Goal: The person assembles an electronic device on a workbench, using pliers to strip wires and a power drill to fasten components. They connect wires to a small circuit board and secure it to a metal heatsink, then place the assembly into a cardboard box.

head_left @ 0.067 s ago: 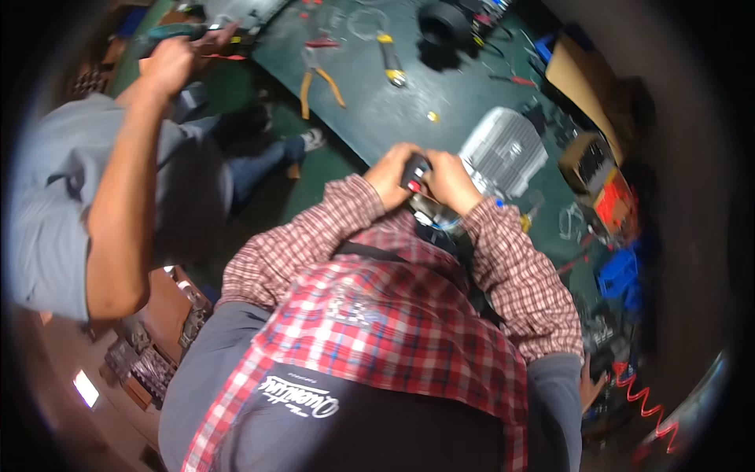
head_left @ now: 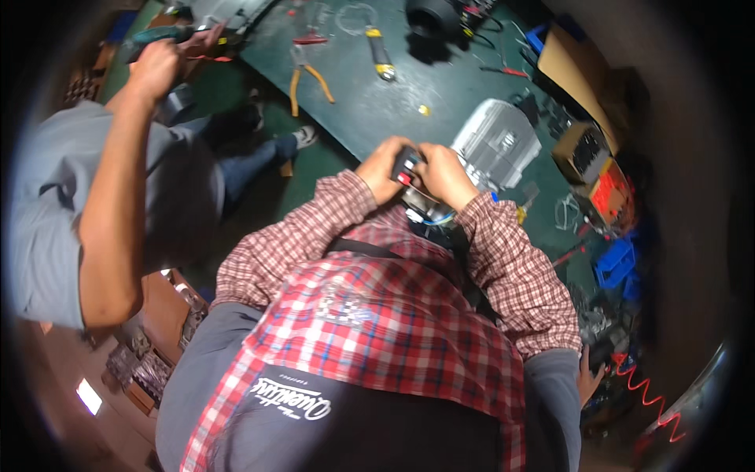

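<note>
Both my hands meet at the edge of a dark green workbench [head_left: 370, 102]. My left hand [head_left: 383, 167] and my right hand [head_left: 447, 175] together grip a small black device with red parts [head_left: 406, 167]. Blue and white wires [head_left: 431, 215] hang under it toward my chest. A grey ribbed metal housing [head_left: 497, 141] lies on the bench just beyond my right hand. My plaid sleeves and a dark strap fill the lower middle of the view.
A person in a grey shirt [head_left: 71, 204] sits at my left, one hand [head_left: 157, 67] raised on a green power tool [head_left: 161, 35]. Orange-handled pliers [head_left: 303, 79], a yellow-tipped tool [head_left: 381, 55], boxes [head_left: 586, 153], a blue bin [head_left: 615, 263] and a red coiled cable [head_left: 645, 385] lie around.
</note>
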`<state>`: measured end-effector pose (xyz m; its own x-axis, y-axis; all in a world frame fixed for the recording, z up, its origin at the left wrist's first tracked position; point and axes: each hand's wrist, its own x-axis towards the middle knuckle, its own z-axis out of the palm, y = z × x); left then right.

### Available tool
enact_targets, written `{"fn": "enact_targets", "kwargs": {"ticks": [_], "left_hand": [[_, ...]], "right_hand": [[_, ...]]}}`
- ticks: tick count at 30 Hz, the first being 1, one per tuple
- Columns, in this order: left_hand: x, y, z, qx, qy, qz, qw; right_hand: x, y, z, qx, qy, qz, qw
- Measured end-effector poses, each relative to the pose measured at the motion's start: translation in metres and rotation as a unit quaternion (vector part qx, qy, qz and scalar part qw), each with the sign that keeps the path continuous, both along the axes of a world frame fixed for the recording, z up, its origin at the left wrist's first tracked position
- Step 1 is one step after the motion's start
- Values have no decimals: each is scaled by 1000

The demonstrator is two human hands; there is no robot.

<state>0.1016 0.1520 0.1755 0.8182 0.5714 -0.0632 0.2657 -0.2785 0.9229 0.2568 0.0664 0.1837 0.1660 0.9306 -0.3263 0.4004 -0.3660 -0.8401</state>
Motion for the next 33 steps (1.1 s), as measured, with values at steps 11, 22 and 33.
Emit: {"fn": "enact_targets", "kwargs": {"ticks": [11, 22, 33], "left_hand": [[0, 8, -21, -116, -17, -100, 988], [5, 3, -20, -130, -16, -125, 984], [3, -18, -23, -94, 53, -68, 992]], "right_hand": [[-1, -21, 20, -83, 222, -54, 970], [2, -27, 3, -75, 296, -89, 948], [3, -23, 19, -81, 285, -158, 942]]}}
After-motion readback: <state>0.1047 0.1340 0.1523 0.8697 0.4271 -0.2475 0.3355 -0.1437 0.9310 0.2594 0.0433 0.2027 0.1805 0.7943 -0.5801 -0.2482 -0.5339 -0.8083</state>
